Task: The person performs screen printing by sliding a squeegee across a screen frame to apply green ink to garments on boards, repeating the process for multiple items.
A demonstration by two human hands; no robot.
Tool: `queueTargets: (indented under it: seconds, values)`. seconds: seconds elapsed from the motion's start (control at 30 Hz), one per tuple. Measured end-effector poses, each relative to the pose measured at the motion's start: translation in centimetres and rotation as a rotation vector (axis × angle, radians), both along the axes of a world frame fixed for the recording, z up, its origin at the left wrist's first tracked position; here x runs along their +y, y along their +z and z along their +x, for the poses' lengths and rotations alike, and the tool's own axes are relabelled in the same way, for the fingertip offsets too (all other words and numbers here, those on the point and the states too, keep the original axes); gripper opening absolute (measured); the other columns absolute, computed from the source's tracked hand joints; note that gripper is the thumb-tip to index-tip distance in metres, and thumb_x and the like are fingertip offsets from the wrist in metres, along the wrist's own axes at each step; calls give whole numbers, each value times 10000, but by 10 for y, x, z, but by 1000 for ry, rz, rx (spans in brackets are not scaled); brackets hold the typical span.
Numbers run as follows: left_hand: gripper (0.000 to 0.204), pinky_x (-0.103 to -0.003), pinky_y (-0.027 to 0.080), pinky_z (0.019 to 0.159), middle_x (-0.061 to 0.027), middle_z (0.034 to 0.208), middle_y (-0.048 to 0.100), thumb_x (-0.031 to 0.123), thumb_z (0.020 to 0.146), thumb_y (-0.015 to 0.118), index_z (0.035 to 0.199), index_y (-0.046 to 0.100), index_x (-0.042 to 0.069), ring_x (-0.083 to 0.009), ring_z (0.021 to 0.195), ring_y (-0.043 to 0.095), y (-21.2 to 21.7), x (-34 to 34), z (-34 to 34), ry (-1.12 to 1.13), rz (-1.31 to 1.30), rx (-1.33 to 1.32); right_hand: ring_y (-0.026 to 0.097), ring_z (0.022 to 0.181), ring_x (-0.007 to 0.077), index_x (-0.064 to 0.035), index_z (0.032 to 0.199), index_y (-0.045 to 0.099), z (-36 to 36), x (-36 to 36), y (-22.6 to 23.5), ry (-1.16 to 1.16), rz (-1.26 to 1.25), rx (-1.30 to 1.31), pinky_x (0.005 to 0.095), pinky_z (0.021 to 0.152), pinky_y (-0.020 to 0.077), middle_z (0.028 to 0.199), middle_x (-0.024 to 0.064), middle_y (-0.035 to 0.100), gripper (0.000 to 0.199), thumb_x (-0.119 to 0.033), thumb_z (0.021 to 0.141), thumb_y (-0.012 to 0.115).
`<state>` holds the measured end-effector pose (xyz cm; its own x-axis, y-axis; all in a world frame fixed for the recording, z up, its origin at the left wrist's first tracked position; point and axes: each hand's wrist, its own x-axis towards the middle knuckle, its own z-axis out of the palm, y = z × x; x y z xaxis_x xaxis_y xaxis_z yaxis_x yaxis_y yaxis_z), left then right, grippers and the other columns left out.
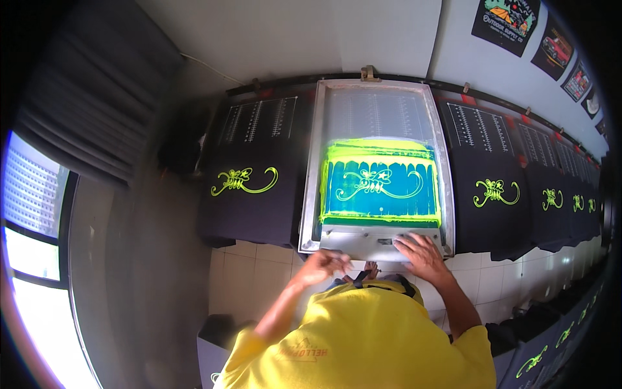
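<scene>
A silk-screen frame (311, 162) with a metal rim lies over a dark garment in front of me. Its blue mesh (398, 206) is edged with bright yellow-green ink (379, 144) and carries a curling floral pattern. Across the near end of the screen rests a wide pale squeegee (353, 240). My right hand (421, 255) grips the right part of the squeegee, fingers over its top. Beside the frame's near left corner is my left hand (326, 265), just below the squeegee's left end. Its fingers are curled and smeared by motion, so their hold is unclear.
Dark garments (253, 217) printed with the same yellow-green pattern lie left and right along the table. A clamp (370, 73) sits on the rail behind the frame. More printed cloth (551, 343) lies behind me at right. A grey curtain (84, 97) hangs at left.
</scene>
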<state>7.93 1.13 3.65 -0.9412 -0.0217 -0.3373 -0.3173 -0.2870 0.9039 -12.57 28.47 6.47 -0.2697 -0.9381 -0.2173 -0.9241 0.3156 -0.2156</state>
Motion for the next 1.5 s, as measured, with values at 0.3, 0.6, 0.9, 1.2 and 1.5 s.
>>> queueTargets:
  seconds: [0.3,0.6,0.9,1.2,1.5]
  values:
    - [493,-231,358,469,-60,827,642,387,1070,353,1286,543,-13,-76,533,418,-20,67,-33,-216,317,-305,582,1113,324,-56,1191,573,-8,-59,27,-215,84,55,463,1004,432,1159,122,638,468,-151,754,711]
    - [381,-223,278,410,-18,673,546,300,1082,364,1054,599,2,-74,425,331,-38,79,-34,61,545,-405,607,1082,291,-92,1103,641,-19,-63,-4,-225,-95,169,440,972,446,1177,85,666,407,-202,732,767]
    - [266,-237,242,410,47,582,354,302,1056,461,968,546,66,-68,459,312,-22,78,-33,112,603,-454,587,1043,256,-75,1071,607,-135,-128,-46,-195,-303,383,401,923,443,1095,66,641,420,-141,702,794]
    - [263,-223,239,430,48,609,413,284,1054,475,889,553,93,-56,469,306,-36,85,-30,163,681,-505,638,929,302,-67,1048,635,-154,-139,-50,-200,-184,283,446,855,499,1014,110,671,386,-195,714,778]
    - [286,-230,252,412,39,599,426,312,1063,446,918,565,96,-67,438,317,-39,84,-31,181,667,-434,704,862,314,15,997,711,-241,-193,7,-430,187,-372,403,787,534,899,208,717,476,-250,602,733]
